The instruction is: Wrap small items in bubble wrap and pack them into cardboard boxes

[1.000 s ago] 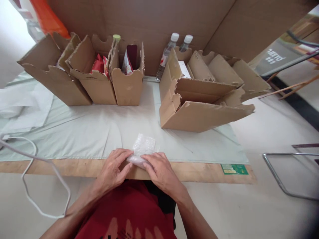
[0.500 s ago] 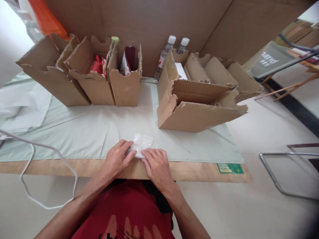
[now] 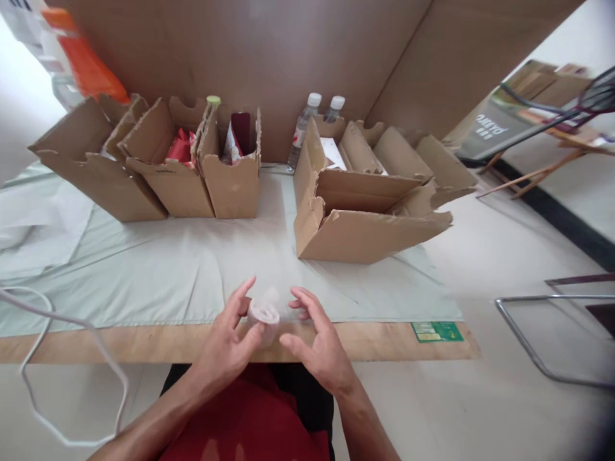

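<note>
A small roll of clear bubble wrap (image 3: 265,315) stands at the table's front edge, its coiled end facing up and slightly blurred. My left hand (image 3: 235,333) has it between thumb and fingers, gripping it from the left side. On the other side my right hand (image 3: 319,346) is open, its thumb and fingers spread apart and curved towards the roll without touching it. Whether anything lies inside the wrap cannot be seen.
Cardboard bins (image 3: 235,189) with red and patterned packets stand at the back left. More cardboard bins (image 3: 369,237) are at the right, with clear bottles (image 3: 300,131) behind. A white cable (image 3: 72,320) loops at the left edge; a metal frame (image 3: 521,336) stands right.
The bubble wrap lay flatter under both hands and is now an upright coil. My right hand has let go and moved off to the right. The view has shifted slightly.
</note>
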Tool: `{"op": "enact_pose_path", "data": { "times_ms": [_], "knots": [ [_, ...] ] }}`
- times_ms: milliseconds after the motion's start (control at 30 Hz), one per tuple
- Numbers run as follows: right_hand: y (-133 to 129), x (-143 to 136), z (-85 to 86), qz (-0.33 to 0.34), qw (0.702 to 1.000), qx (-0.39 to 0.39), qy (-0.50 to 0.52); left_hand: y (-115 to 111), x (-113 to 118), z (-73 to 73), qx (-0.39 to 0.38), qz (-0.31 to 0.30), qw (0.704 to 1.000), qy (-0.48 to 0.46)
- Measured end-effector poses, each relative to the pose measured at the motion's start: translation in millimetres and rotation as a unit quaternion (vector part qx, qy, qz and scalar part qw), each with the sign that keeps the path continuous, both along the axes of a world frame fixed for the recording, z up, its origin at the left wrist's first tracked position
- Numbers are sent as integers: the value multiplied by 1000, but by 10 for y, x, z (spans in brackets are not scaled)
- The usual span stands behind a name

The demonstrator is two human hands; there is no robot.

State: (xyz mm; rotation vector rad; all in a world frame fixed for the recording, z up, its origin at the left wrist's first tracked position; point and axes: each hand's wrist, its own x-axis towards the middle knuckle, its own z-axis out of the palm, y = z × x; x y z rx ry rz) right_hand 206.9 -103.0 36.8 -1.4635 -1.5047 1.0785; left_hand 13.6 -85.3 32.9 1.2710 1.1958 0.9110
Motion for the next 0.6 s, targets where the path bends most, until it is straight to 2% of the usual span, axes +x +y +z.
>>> {"op": "enact_pose_path", "data": {
  "times_ms": [67, 133, 233, 333, 433, 533, 600],
  "knots": [
    [3, 80, 112, 36, 998, -41, 35, -20, 5, 8, 51, -62, 994, 74],
    [2, 122, 207, 46, 997, -63, 28, -38, 42, -18, 89, -95, 985, 109],
    [-15, 152, 264, 29, 998, -53, 4, -67, 140, -108, 91, -110, 986, 82],
    [-39, 216, 249, 12, 999, -34, -38, -105, 239, -229, 69, -151, 985, 44],
    [-24, 341, 259, 27, 993, -4, -118, -95, 321, -274, 119, -167, 975, 84],
    [10, 566, 368, 2, 979, 111, -169, 77, 427, -108, 222, -142, 959, 108],
    [13, 788, 506, -83, 962, 185, -185, 302, 541, 120, 291, -90, 945, 118]
  ]
}}
